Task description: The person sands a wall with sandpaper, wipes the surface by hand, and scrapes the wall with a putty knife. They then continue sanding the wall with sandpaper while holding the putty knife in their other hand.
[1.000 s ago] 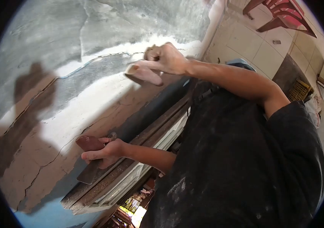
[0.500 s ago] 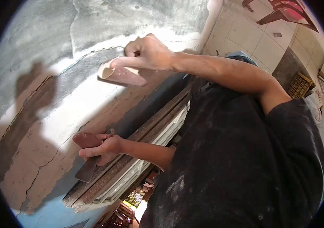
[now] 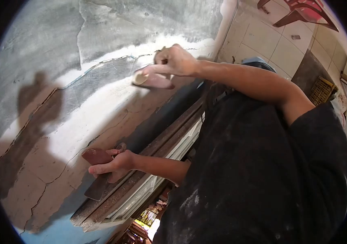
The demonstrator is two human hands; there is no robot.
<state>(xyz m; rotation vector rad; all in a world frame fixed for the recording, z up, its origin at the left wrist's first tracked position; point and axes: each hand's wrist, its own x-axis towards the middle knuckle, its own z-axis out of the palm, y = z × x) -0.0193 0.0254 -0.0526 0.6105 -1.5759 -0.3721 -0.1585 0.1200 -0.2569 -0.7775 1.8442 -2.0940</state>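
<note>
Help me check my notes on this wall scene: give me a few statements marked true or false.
1. The right hand holds a curled sheet. True.
2. The left hand is empty. False: the left hand grips a reddish piece.
3. The wall is cracked. True.
4. The shirt is white. False: the shirt is black, with pale smudges.

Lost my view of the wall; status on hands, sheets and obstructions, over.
Right hand pinching curled sheet near cracked wall; contact unclear. Left hand holding reddish-brown sheet by ledge. Shadow across wall; no object visibly blocking right hand.
</note>
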